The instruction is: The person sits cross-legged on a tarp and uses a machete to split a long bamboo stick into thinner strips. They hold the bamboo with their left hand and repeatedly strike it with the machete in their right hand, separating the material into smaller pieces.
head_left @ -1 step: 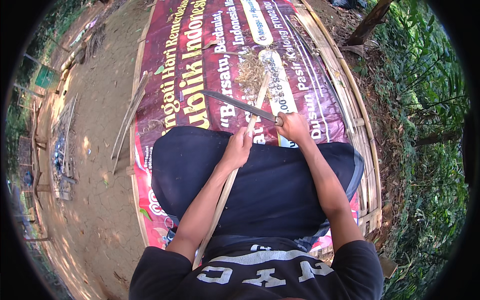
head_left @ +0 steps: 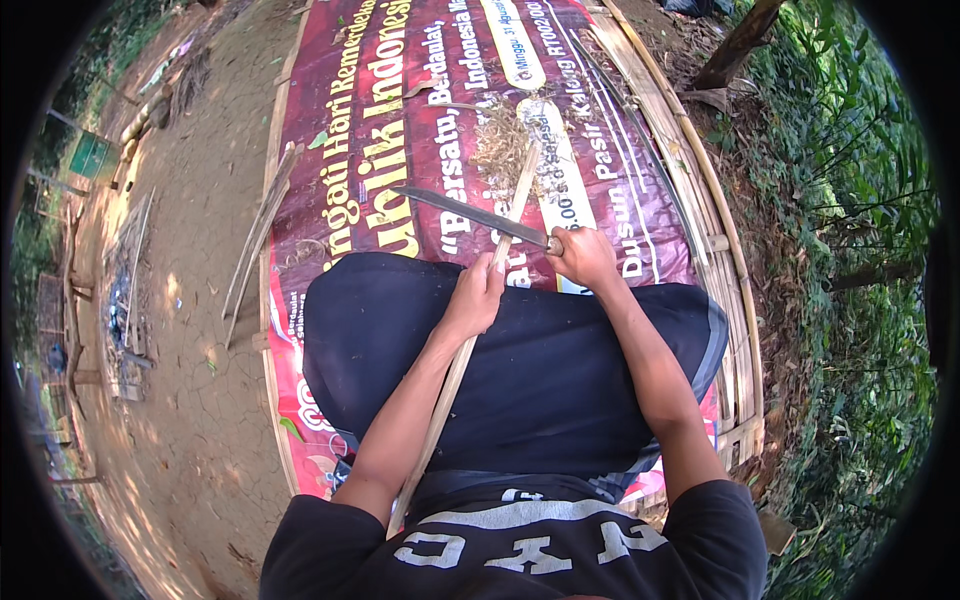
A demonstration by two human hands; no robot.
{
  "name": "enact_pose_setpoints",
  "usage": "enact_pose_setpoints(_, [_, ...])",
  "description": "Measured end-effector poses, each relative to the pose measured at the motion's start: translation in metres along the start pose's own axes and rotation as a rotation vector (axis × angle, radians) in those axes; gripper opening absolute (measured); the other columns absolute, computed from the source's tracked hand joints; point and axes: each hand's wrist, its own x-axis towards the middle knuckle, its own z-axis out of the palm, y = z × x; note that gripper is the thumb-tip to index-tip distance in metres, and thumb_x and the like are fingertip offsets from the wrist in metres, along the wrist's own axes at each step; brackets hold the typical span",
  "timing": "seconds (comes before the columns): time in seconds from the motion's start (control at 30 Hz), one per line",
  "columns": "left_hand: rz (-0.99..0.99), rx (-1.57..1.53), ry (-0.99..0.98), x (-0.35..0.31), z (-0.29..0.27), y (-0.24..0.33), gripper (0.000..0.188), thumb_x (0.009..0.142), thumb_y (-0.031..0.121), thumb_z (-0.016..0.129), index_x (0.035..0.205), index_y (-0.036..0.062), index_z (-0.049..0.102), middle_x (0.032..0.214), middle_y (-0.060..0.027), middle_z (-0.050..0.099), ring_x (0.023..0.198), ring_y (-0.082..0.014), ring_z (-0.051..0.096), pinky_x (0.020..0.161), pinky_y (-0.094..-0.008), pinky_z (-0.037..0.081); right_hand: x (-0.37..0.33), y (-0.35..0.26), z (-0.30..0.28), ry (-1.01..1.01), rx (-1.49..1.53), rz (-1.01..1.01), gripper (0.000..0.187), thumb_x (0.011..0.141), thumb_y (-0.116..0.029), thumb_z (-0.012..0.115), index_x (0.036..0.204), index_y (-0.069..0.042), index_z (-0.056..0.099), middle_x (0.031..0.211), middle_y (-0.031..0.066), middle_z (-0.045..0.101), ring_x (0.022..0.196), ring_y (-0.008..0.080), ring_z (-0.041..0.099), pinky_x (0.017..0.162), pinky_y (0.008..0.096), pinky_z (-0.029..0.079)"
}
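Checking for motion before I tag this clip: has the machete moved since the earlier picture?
Yes, slightly: against the maroon banner, the machete has shifted left and a little down the picture.

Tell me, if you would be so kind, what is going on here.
A person's right hand holds a long knife by its handle, while the left hand grips a long pale strip. The blade lies across the strip, just beyond the left hand. Thin shavings are heaped around the strip's far end, on a dark red banner.
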Motion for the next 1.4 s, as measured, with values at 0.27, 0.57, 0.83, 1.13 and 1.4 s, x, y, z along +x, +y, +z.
enact_pose_setpoints(0.27, [0.122,0.163,0.065,0.001,-0.001,-0.01,0.026,0.106,0.02,0.045,0.103,-0.0041,0.054,0.066,-0.02,0.058,0.061,-0.0347,0.062,0.059,-0.0447,0.045,0.009,0.019,0.015,0.033,-0.019,0.109,0.02,0.086,-0.025,0.058,0.084,-0.007,0.066,0.068,0.0196,0.067,0.065,0.0415,0.067,0.064,0.0526,0.054])
enact_pose_setpoints(0.57, [0.147,0.161,0.09,0.004,0.003,-0.005,0.024,0.104,0.016,0.046,0.104,-0.0064,0.055,0.082,-0.0311,0.062,0.081,-0.0492,0.062,0.069,-0.051,0.045,-0.002,-0.002,0.014,0.022,-0.014,-0.087,0.019,0.08,-0.027,0.063,0.085,-0.009,0.067,0.066,0.0191,0.065,0.063,0.0397,0.066,0.062,0.051,0.054])
enact_pose_setpoints(0.83, [0.096,0.154,0.013,-0.01,0.007,-0.001,0.019,0.103,0.013,0.047,0.101,-0.0051,0.051,0.068,-0.0283,0.058,0.069,-0.0478,0.061,0.06,-0.0511,0.042,0.018,0.05,0.005,0.235,0.012,0.315,0.022,0.083,-0.024,0.063,0.089,-0.004,0.071,0.072,0.0235,0.067,0.07,0.0442,0.066,0.067,0.0532,0.053])
enact_pose_setpoints(1.13, [0.103,0.141,0.097,-0.003,0.002,0.001,0.02,0.102,0.013,0.049,0.103,-0.0052,0.056,0.069,-0.026,0.06,0.066,-0.0427,0.064,0.057,-0.0457,0.043,0.001,-0.007,0.005,-0.045,0.04,-0.013,0.021,0.081,-0.026,0.064,0.084,-0.006,0.068,0.068,0.0224,0.065,0.07,0.044,0.066,0.066,0.0527,0.053])
enact_pose_setpoints(1.4, [0.097,0.157,0.068,-0.011,0.004,-0.003,0.017,0.102,0.011,0.049,0.103,-0.0052,0.055,0.068,-0.0264,0.06,0.066,-0.0447,0.064,0.056,-0.0457,0.043,0.016,0.03,0.0,0.075,0.072,0.224,0.023,0.083,-0.025,0.063,0.086,-0.003,0.068,0.07,0.0237,0.066,0.072,0.0446,0.067,0.068,0.0533,0.054])
